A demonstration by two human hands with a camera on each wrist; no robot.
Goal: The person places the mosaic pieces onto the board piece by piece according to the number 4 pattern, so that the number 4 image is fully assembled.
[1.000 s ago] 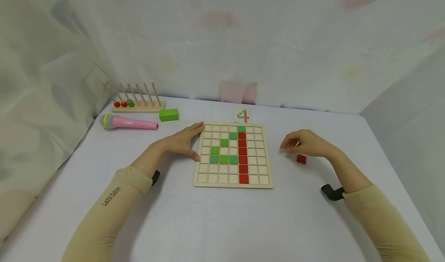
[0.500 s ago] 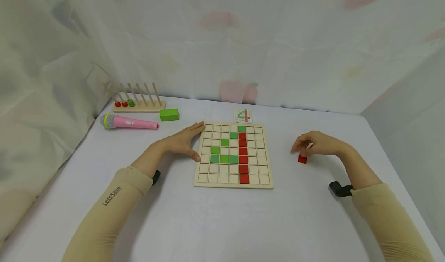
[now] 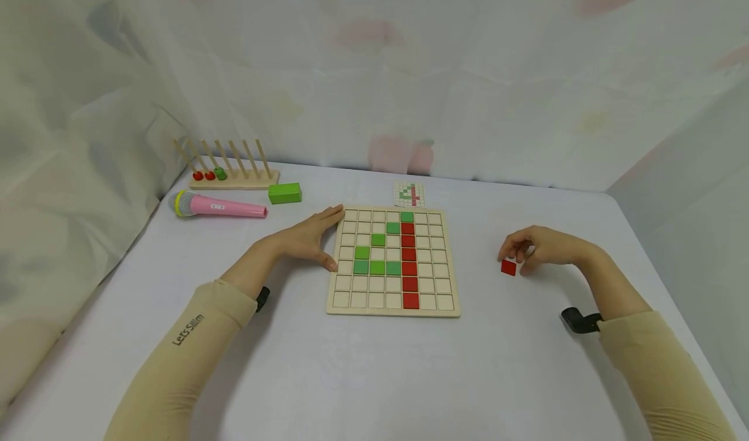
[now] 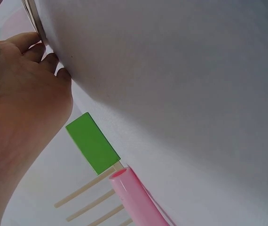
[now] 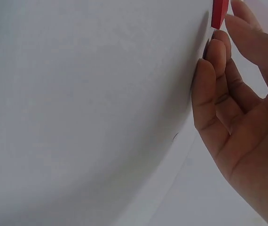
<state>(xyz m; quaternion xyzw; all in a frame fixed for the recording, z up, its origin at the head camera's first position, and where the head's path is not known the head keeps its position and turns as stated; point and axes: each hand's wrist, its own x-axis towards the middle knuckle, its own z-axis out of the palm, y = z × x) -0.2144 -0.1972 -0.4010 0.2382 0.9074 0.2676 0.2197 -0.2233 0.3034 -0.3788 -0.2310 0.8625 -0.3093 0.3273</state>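
Observation:
A square wooden grid board [image 3: 334,311] lies mid-table, with green tiles in a slanted outline and a red column of tiles. My left hand [image 3: 307,236] rests spread at its left edge, fingertips near the upper corner and thumb lower down; the left wrist view shows those fingers [image 4: 23,42] against the board's side. To the board's right, a loose red tile [image 3: 508,268] lies on the white cloth. My right hand [image 3: 541,246] is bent over it, fingertips beyond the tile and thumb just to its right. In the right wrist view, the thumb tip is beside the red tile [image 5: 219,13].
A small pattern card [image 3: 409,194] sits behind the board. At the back left are a wooden peg rack [image 3: 246,181] with red and green pieces, a green block [image 3: 285,194] and a pink toy microphone [image 3: 228,207]. Patterned cloth [image 3: 497,103] hangs behind the table.
My right hand has moved to the right, from beside the board to the loose red tile, its thumb passing to the tile's right side. My left hand has stayed at the board's edge.

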